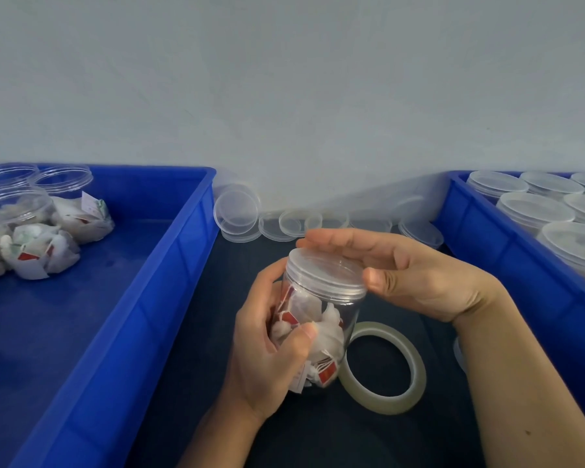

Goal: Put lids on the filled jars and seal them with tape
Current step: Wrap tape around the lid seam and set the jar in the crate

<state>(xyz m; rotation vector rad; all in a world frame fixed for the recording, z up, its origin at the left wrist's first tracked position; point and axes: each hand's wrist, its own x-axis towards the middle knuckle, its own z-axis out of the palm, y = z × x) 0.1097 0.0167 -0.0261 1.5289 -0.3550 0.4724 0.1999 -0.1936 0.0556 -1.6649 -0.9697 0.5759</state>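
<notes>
While my left hand (pixel 271 336) grips the jar (pixel 318 319), my right hand (pixel 402 265) pinches its lid (pixel 328 271), which looks seated. Untouched tape (pixel 384 368) lies just right of the jar. Lidded jars (pixel 534 211) sit far right, unlidded jars (pixel 14 211) far left, so taping remains.

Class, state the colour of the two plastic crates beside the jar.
Both crates are bright blue, seen in the head view.

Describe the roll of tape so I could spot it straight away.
Look between the two blue bins, on the dark table. Right of the jar held in the hands lies the tape: a flat, translucent ring, the only open hoop there, unlike the lids by the wall.
</notes>
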